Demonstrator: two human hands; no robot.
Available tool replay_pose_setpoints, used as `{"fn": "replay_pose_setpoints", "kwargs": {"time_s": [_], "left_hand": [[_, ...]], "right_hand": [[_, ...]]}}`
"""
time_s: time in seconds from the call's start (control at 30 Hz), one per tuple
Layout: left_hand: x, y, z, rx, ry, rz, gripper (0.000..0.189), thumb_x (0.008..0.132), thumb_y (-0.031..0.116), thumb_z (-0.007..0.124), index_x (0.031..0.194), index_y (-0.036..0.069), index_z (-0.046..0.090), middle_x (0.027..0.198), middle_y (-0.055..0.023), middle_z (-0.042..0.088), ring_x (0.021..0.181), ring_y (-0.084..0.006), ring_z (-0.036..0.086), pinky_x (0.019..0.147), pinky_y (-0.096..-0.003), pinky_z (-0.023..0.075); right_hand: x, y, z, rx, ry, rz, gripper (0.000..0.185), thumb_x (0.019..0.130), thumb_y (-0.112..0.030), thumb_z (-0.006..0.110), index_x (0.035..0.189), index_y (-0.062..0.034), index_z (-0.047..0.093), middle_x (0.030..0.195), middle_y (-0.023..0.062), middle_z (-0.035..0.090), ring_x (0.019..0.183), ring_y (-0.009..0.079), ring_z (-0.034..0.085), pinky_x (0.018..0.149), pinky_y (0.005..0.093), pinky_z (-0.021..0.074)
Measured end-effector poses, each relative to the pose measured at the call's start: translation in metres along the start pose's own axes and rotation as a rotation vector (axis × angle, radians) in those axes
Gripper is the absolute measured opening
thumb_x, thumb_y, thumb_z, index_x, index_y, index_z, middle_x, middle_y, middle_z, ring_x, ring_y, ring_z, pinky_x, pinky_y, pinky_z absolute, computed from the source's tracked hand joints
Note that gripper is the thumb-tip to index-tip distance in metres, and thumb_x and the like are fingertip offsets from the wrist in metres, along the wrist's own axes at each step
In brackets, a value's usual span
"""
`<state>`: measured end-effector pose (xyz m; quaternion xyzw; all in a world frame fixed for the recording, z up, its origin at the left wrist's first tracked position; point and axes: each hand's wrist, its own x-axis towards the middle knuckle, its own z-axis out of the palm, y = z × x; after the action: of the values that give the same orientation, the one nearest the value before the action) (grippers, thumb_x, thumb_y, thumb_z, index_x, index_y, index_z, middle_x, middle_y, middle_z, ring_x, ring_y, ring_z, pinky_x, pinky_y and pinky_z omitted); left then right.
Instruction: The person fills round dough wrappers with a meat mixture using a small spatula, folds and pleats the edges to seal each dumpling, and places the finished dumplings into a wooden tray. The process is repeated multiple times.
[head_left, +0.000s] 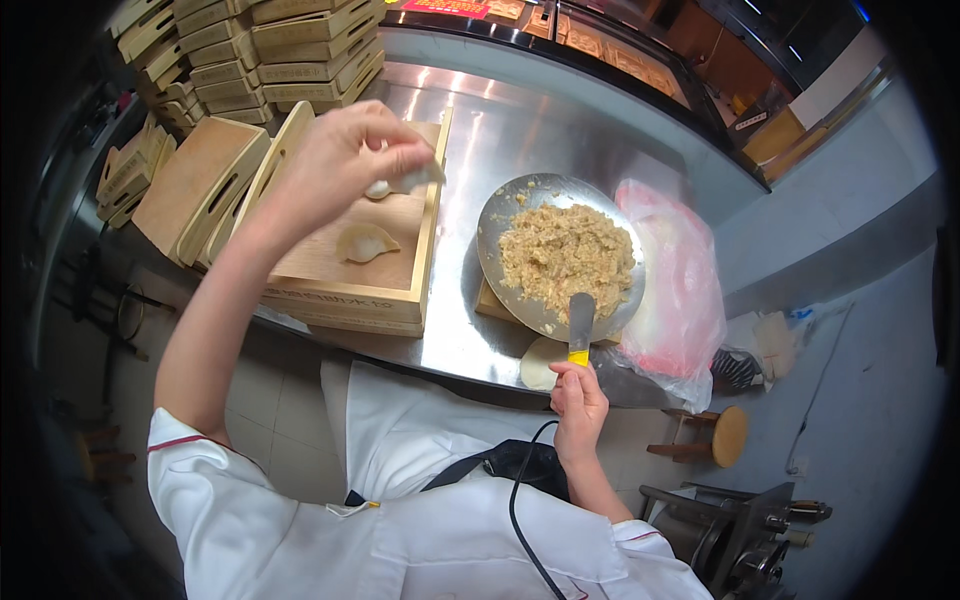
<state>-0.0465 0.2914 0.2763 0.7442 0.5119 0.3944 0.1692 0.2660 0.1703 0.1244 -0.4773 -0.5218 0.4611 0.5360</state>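
My left hand is raised over a wooden tray, pinching a folded dumpling by its edge. Inside the tray, another dumpling lies near the front, and a further one shows partly below my fingers. My right hand grips a metal spatula with a yellow band, its blade at the front edge of the filling. That minced filling is heaped in a round metal bowl. A flat dough wrapper lies on the steel counter, left of my right hand and partly under the bowl.
Stacked wooden trays stand at the back left, with more trays leaning beside the working one. A pink and clear plastic bag lies right of the bowl. A glass-topped display case runs behind the steel counter. A wooden stool stands lower right.
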Motion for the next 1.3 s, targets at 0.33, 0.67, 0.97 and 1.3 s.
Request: {"fn": "replay_pose_setpoints", "kwargs": {"time_s": [0.33, 0.67, 0.97, 1.3], "left_hand": [[0.051, -0.092, 0.013, 0.128, -0.096, -0.322, 0.022, 0.084, 0.015, 0.067, 0.099, -0.001, 0.069, 0.082, -0.0076, 0.067, 0.072, -0.0142, 0.061, 0.066, -0.0291, 0.0493], [-0.027, 0.051, 0.062, 0.227, 0.196, 0.438, 0.024, 0.080, 0.011, 0.067, 0.103, 0.005, 0.065, 0.090, -0.0099, 0.063, 0.084, -0.0244, 0.059, 0.076, -0.0349, 0.0451], [-0.134, 0.016, 0.269, -0.294, -0.357, -0.209, 0.021, 0.080, 0.012, 0.067, 0.100, 0.005, 0.065, 0.092, -0.0103, 0.061, 0.088, -0.0277, 0.056, 0.078, -0.0360, 0.0436], [-0.143, 0.003, 0.352, 0.023, -0.155, 0.012, 0.029, 0.072, 0.017, 0.073, 0.098, 0.007, 0.064, 0.095, -0.0120, 0.055, 0.091, -0.0329, 0.051, 0.082, -0.0413, 0.0407]], "right_hand": [[-0.006, 0.007, -0.006, -0.062, -0.005, 0.036, 0.022, 0.097, -0.014, 0.049, 0.099, 0.0030, 0.062, 0.080, -0.0030, 0.040, 0.059, 0.0013, 0.034, 0.050, 0.0171, 0.0272], [0.002, 0.011, -0.023, -0.085, 0.111, 0.022, 0.021, 0.097, -0.014, 0.049, 0.098, 0.0015, 0.063, 0.076, -0.0038, 0.041, 0.058, 0.0009, 0.035, 0.048, 0.0168, 0.0274], [-0.012, 0.024, -0.065, -0.032, 0.237, 0.098, 0.020, 0.096, -0.014, 0.050, 0.101, 0.0005, 0.062, 0.073, -0.0050, 0.043, 0.056, 0.0003, 0.034, 0.047, 0.0168, 0.0247], [-0.019, 0.036, -0.072, -0.019, 0.258, 0.194, 0.019, 0.094, -0.015, 0.054, 0.099, -0.0004, 0.065, 0.082, -0.0003, 0.051, 0.068, 0.0052, 0.043, 0.061, 0.0206, 0.0359]]}}
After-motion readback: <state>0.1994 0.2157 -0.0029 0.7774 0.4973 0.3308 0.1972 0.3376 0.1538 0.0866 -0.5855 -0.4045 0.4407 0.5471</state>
